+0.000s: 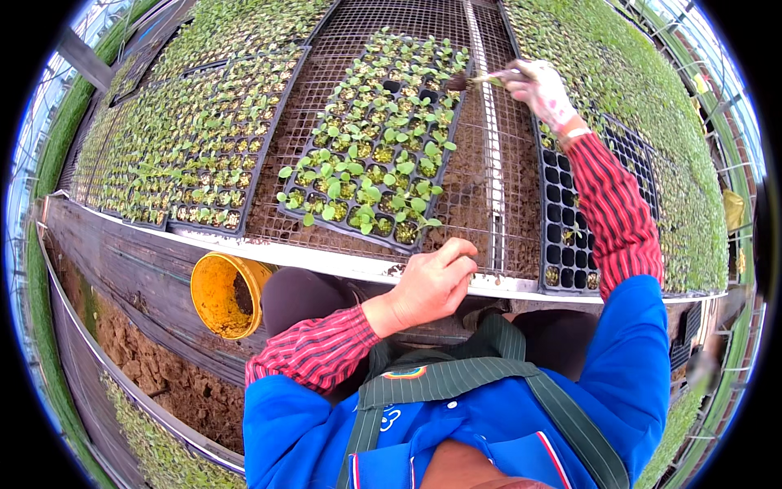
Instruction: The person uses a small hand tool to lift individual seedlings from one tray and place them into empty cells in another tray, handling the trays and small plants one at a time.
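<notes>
My right hand (540,91), in a stained white glove, grips a seedling (486,78) with a dark root plug at its far end. Motion blurs the seedling somewhat. The plug hangs by the right edge of a black plug tray (372,153) of leafy green seedlings, where a few cells stand bare. My bare left hand (427,284) is held above the white front rim of the bench (305,255), just short of the tray's near corner. Its fingers are curled, and whether anything is between them is hidden.
Seedling trays (201,153) cover the mesh bench (287,159) at left. At right, a tray of mostly bare cells (565,232) sits beside dense seedlings (690,202). A white rail (489,122) crosses the mesh. A yellow bucket (223,296) with dark residue stands below the rim.
</notes>
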`<action>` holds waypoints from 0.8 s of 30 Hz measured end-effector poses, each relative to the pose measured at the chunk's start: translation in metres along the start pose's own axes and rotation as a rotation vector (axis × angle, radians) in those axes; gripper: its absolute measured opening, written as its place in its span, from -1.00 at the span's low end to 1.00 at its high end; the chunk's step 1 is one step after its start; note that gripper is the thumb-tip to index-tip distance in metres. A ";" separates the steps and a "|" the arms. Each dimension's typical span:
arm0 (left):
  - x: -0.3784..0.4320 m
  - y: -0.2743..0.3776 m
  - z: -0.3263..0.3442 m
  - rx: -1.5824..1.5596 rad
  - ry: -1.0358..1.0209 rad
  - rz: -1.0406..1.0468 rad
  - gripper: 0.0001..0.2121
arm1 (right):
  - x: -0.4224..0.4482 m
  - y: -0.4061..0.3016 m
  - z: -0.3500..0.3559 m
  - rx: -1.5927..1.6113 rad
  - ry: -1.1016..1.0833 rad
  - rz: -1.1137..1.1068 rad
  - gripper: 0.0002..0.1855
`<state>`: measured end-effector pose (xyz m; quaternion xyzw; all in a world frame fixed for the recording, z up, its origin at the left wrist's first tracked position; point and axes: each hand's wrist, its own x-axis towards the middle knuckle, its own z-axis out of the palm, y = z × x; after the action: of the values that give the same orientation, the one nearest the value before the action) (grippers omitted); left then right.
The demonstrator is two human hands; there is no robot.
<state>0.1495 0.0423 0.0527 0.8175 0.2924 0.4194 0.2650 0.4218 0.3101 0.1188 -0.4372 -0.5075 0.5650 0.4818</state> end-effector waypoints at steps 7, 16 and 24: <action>-0.001 0.002 -0.010 -0.018 -0.045 -0.006 -0.87 | 0.109 0.028 0.081 -0.238 -0.107 0.026 -0.68; -0.007 0.001 -0.013 -0.069 -0.081 -0.012 -0.87 | 0.124 0.027 0.174 -1.195 -0.428 -0.243 -0.74; -0.010 0.000 -0.011 -0.055 -0.095 -0.005 -0.87 | 0.115 0.004 0.139 -1.321 0.030 -0.628 -0.66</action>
<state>0.1359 0.0372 0.0528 0.8282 0.2699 0.3875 0.3019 0.2672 0.4022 0.1285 -0.4782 -0.8371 -0.0296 0.2640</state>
